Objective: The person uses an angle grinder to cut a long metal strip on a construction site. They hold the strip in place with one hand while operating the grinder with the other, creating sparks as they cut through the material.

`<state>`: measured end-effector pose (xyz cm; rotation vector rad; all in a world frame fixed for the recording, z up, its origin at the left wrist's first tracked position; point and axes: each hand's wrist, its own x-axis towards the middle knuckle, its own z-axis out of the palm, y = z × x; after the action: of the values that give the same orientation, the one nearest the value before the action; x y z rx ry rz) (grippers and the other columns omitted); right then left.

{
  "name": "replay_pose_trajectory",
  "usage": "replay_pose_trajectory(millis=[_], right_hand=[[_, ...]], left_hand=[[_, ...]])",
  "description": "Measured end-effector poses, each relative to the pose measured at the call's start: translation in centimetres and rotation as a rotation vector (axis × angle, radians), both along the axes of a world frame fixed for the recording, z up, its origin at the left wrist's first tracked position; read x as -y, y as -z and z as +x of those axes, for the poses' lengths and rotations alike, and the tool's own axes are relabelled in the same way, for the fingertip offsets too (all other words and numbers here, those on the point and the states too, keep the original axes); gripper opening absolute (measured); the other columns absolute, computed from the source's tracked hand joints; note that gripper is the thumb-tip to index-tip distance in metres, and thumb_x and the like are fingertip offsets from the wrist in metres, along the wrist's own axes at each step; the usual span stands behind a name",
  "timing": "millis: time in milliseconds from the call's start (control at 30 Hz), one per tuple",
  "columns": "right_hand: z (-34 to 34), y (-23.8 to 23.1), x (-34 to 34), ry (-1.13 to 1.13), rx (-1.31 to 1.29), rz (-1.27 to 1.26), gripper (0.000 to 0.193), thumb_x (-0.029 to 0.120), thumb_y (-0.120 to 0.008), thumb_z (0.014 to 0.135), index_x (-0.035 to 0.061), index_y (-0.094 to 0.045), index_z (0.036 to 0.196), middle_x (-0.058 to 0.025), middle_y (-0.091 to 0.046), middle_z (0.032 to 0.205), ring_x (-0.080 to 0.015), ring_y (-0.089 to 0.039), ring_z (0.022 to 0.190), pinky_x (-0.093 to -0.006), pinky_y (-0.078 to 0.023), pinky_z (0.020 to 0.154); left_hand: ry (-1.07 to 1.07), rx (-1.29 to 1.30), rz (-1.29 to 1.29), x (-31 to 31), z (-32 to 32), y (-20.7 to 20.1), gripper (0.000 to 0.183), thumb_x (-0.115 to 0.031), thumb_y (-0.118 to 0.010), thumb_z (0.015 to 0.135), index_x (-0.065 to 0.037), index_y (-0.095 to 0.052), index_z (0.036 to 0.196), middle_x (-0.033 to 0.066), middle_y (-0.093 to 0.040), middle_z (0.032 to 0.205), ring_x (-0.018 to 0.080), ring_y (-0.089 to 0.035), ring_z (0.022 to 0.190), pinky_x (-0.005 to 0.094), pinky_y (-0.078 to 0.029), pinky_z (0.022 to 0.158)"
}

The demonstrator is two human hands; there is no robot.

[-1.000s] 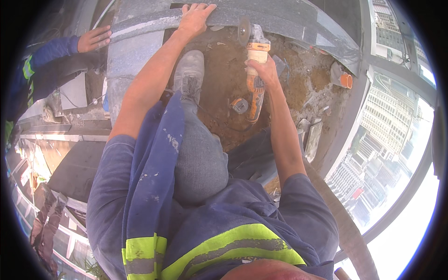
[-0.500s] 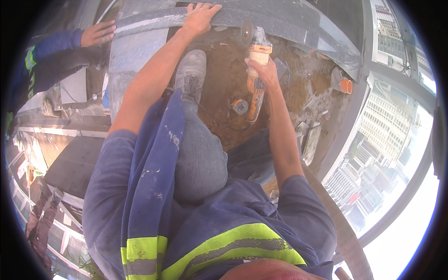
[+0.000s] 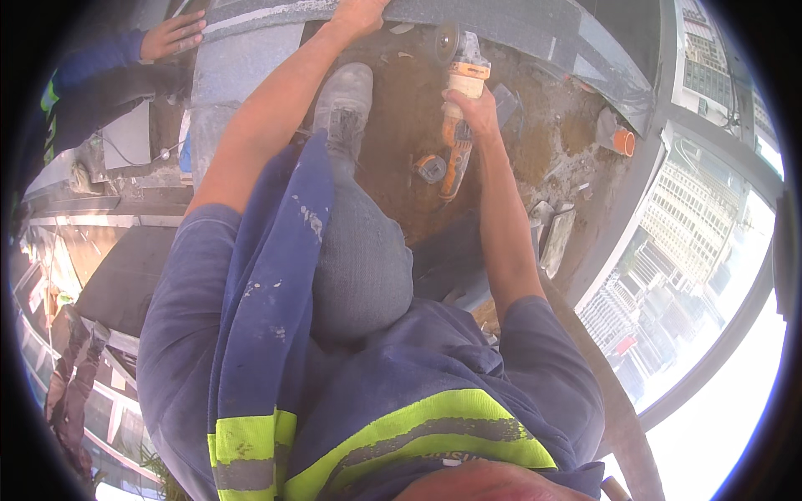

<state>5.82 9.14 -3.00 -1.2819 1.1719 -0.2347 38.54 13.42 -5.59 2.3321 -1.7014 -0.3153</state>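
Note:
My right hand (image 3: pixel 470 111) grips an orange and white angle grinder (image 3: pixel 458 125), its disc (image 3: pixel 445 43) pointing up toward a grey metal beam (image 3: pixel 518 25). My left hand (image 3: pixel 361 12) presses flat on the same beam's top edge, arm stretched out. My grey boot (image 3: pixel 347 98) stands on rusty brown ground (image 3: pixel 401 142) below the beam, knee bent under me.
Another person's hand (image 3: pixel 171 35) in a blue sleeve rests on a grey slab (image 3: pixel 242 58) at upper left. An orange-rimmed pipe end (image 3: pixel 622 142) lies on the dirt at right. Beyond the curved edge, city buildings (image 3: pixel 668 275) lie far below.
My right hand and the grinder have moved up closer to the beam. My left hand has shifted slightly up along the beam edge.

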Motion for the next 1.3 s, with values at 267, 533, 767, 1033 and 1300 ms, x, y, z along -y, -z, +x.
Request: replay_pose_trajectory(millis=[267, 533, 767, 1033, 1300], right_hand=[[0.3, -0.2, 0.3, 0.011, 0.017, -0.008, 0.052, 0.014, -0.089, 0.081, -0.0029, -0.066, 0.124, -0.0097, -0.076, 0.105, -0.0189, -0.075, 0.081, -0.0353, -0.062, 0.073], [0.3, -0.2, 0.4, -0.021, -0.018, -0.046, 0.052, 0.014, -0.089, 0.081, -0.0019, -0.067, 0.126, -0.0098, -0.076, 0.103, -0.0190, -0.075, 0.081, -0.0353, -0.062, 0.072], [-0.2, 0.8, 0.3, -0.062, -0.055, -0.126, 0.048, 0.017, -0.086, 0.083, -0.0005, -0.068, 0.124, -0.0095, -0.076, 0.105, -0.0202, -0.076, 0.084, -0.0361, -0.061, 0.075], [-0.1, 0.9, 0.5, -0.031, -0.019, -0.061, 0.050, 0.015, -0.088, 0.081, -0.0017, -0.068, 0.124, -0.0098, -0.076, 0.105, -0.0197, -0.075, 0.085, -0.0361, -0.061, 0.075], [0.2, 1.1, 0.3, -0.008, 0.000, -0.027, 0.052, 0.013, -0.089, 0.080, -0.0012, -0.066, 0.125, -0.0101, -0.076, 0.104, -0.0195, -0.075, 0.083, -0.0357, -0.061, 0.073]], left_hand=[[0.006, 0.000, 0.014, -0.1, 0.2, 0.0, 0.071, -0.008, -0.071, 0.086, -0.021, -0.057, 0.155, 0.0130, -0.063, 0.145, 0.0347, -0.053, 0.142, 0.0610, -0.032, 0.121], [-0.007, -0.006, -0.032, -0.3, 0.2, 0.4, 0.071, -0.007, -0.070, 0.086, -0.021, -0.058, 0.155, 0.0129, -0.063, 0.146, 0.0346, -0.052, 0.142, 0.0603, -0.031, 0.122], [0.005, -0.013, -0.034, -0.2, 0.2, 0.2, 0.070, -0.006, -0.069, 0.087, -0.021, -0.058, 0.154, 0.0128, -0.062, 0.148, 0.0344, -0.052, 0.143, 0.0599, -0.031, 0.122], [-0.006, -0.013, -0.021, -0.1, 0.1, 0.2, 0.066, -0.007, -0.068, 0.089, -0.020, -0.059, 0.153, 0.0135, -0.062, 0.147, 0.0347, -0.051, 0.144, 0.0596, -0.031, 0.121], [-0.011, -0.038, -0.087, -0.5, 0.4, 1.0, 0.060, -0.013, -0.066, 0.093, -0.020, -0.060, 0.152, 0.0131, -0.063, 0.147, 0.0339, -0.052, 0.143, 0.0600, -0.031, 0.120]])
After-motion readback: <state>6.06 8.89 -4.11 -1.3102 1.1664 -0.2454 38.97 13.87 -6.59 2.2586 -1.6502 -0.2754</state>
